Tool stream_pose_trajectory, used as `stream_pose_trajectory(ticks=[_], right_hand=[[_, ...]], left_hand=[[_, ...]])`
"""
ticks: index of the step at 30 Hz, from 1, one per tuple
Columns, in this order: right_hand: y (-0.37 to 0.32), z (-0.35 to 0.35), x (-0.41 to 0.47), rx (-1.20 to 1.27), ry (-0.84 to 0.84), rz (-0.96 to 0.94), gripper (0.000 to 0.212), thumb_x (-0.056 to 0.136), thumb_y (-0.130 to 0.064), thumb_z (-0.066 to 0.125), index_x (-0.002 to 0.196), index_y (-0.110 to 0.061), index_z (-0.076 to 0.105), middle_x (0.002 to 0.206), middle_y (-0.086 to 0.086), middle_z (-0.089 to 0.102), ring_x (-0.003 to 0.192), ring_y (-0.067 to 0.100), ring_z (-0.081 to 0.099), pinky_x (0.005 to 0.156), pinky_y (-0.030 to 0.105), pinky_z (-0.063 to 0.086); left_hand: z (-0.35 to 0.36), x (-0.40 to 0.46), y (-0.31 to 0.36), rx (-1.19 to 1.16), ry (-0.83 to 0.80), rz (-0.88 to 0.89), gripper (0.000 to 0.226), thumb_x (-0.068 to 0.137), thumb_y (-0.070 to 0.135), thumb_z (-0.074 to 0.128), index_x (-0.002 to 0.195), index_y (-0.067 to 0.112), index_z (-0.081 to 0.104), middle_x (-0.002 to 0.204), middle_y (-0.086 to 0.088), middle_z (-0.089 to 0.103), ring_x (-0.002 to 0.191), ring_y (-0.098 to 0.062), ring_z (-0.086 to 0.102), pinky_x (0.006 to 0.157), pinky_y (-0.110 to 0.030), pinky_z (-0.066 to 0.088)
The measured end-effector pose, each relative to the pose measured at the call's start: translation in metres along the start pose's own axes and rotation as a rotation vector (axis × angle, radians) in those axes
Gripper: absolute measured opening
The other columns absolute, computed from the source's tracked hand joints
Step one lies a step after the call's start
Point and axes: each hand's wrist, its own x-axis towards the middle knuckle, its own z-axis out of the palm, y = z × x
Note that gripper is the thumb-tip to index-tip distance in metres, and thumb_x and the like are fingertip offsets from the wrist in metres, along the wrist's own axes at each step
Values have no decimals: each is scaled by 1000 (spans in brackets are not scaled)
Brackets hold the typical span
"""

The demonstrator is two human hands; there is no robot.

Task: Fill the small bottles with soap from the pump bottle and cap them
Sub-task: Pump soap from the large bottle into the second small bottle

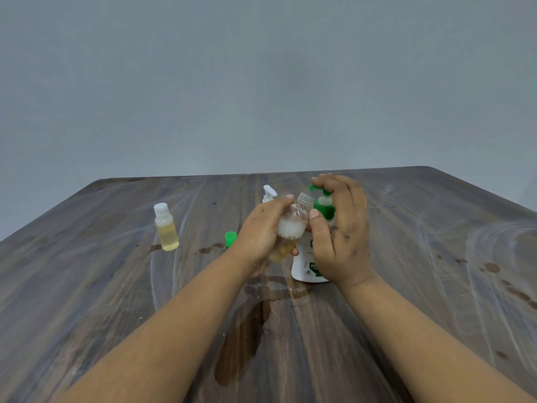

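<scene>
I see left hand [263,228] gripping open small bottle [290,228], tilted so mouth meets green nozzle of pump bottle [312,257], mid-tabletop. Right hand [340,225] presses pump head, fingers loosely bent. Capped filled bottle [166,228] toward left edge; green cap [230,238] waits beside.

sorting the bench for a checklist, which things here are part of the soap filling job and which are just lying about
Part of the job:
- open small bottle, tilted in the left hand
- pump bottle, right hand on its pump head
- green cap, loose on the table
- capped small bottle, already filled

Lying about:
- white pump top behind the left hand, mostly hidden
- wet stains on the table
</scene>
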Motion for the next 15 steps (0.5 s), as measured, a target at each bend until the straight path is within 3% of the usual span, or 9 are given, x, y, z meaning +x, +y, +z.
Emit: stream_pose_trajectory(ticks=[6,12,15], right_hand=[[-1,2,2,2,22,10,30,83,-18,48,101,0,64,103,8,59,97,23,54,85,18,40],[1,1,-1,-1,4,-11,41,85,-21,47,115,3,61,116,13,56,110,23,52,95,22,40],[1,1,0,7,15,-11,39,83,-18,46,112,3,62,114,9,57,108,23,53,93,22,41]], left_hand=[[0,-1,1,7,-8,6,42,105,29,37,82,7,64,62,-4,64,50,-17,54,45,-28,45],[0,-1,0,-3,-1,9,40,104,29,39,83,4,62,62,-6,63,49,-18,53,44,-28,45],[0,-1,1,3,-1,14,41,105,28,38,83,4,63,61,-5,63,50,-19,52,44,-27,46]])
